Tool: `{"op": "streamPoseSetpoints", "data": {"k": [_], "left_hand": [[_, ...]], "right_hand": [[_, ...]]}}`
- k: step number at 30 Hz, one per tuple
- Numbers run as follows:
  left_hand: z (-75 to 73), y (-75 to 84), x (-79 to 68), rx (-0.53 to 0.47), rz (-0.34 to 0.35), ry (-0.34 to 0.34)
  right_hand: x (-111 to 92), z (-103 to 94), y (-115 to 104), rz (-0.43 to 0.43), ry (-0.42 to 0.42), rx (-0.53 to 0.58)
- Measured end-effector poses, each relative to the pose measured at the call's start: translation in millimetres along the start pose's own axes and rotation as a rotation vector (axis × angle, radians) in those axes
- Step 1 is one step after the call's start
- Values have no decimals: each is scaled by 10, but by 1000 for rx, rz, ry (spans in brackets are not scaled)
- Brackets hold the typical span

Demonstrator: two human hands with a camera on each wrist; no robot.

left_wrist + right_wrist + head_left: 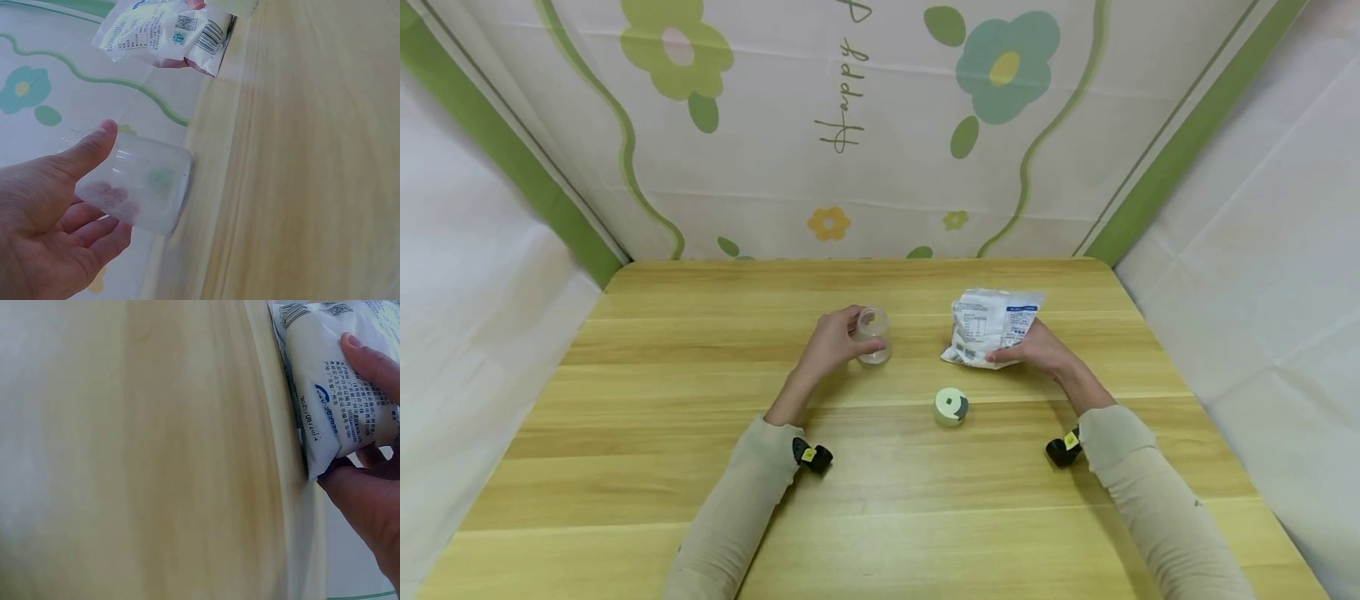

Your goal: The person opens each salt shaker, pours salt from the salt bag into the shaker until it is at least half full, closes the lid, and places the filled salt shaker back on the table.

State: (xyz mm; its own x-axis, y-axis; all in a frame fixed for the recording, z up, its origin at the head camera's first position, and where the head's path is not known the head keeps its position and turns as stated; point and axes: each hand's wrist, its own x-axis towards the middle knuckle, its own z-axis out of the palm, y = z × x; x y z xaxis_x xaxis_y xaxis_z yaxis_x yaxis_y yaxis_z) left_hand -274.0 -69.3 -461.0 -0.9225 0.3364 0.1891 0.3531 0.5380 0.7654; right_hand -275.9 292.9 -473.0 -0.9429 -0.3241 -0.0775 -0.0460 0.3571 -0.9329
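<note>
A clear plastic jar [873, 340] stands uncapped on the table. My left hand [837, 340] grips it from the left, thumb [94, 150] on the near side and fingers around the far side. Right of the jar, a white printed plastic bag [988, 327] is upright on the tabletop, its bottom edge against the wood. My right hand [1033, 346] holds this bag by its right side, the thumb pressed on the printed face in the right wrist view. What is inside the bag is hidden. Between the hands and nearer me sits a pale green round lid [951, 407] with a grey patch.
The wooden table [865, 508] has its far edge just behind the jar and bag. A flowered cloth [760, 167] hangs behind it, and white cloth walls [1262, 208] rise at both sides. Each wrist wears a small black camera [812, 456].
</note>
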Motion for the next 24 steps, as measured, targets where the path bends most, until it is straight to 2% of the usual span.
{"op": "streamPoseSetpoints", "data": {"k": [10, 17, 24], "left_hand": [[21, -3, 9, 4, 10, -8], [23, 5, 29, -13, 15, 3], [24, 7, 24, -22, 7, -14]], "right_hand": [[-9, 43, 13, -19, -10, 64], [-15, 133, -57, -38, -36, 120], [-11, 236, -91, -74, -97, 198]]}}
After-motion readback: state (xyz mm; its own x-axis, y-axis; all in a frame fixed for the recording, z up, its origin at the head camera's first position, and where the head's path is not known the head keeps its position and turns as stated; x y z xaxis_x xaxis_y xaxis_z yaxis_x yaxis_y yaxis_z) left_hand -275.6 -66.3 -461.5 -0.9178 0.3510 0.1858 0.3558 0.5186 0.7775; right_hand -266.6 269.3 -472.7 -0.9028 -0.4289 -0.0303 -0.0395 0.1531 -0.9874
